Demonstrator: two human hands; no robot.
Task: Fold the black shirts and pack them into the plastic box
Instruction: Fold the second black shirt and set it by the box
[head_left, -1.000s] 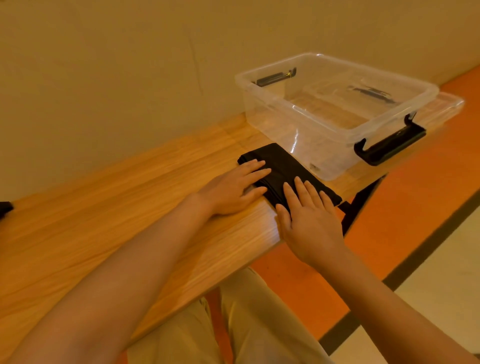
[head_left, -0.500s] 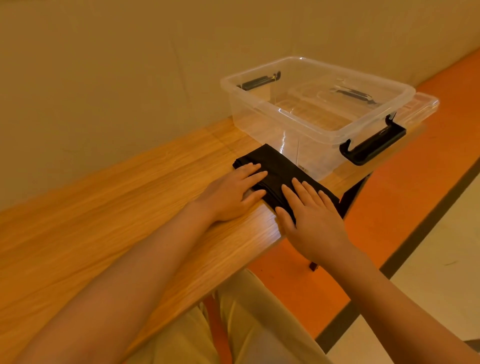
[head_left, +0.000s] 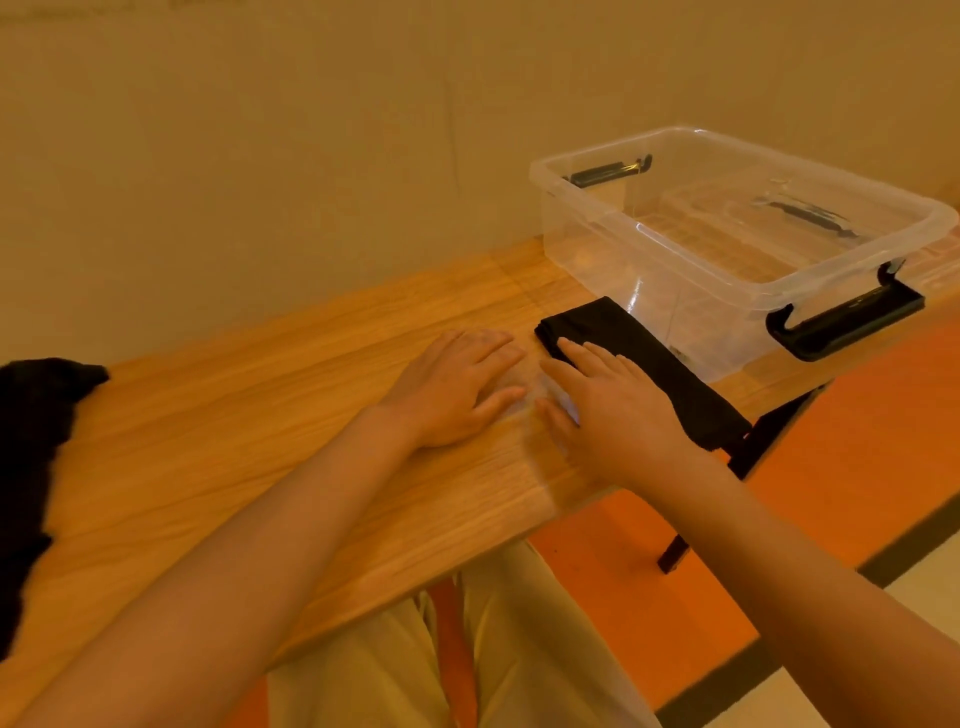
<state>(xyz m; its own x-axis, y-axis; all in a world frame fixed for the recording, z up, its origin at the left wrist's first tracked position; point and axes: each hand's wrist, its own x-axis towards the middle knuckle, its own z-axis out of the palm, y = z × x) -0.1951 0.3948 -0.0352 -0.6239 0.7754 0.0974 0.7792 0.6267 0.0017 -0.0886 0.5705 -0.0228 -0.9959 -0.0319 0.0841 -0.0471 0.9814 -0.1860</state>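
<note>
clear plastic box (head_left: 597, 249) on table (head_left: 260, 441), nothing inside. folded black shirt (head_left: 649, 358) just beside it. right hand (head_left: 613, 410) flat, fingertips on shirt. left hand (head_left: 452, 389) flat on table. unfolded black shirt (head_left: 31, 467) far left.

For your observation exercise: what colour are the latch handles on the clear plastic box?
Black, seen in the head view on the near latch handle of the plastic box.

folded black shirt (head_left: 649, 364) beside clear plastic box (head_left: 727, 291) | unfolded black shirt (head_left: 31, 467) far left
</note>
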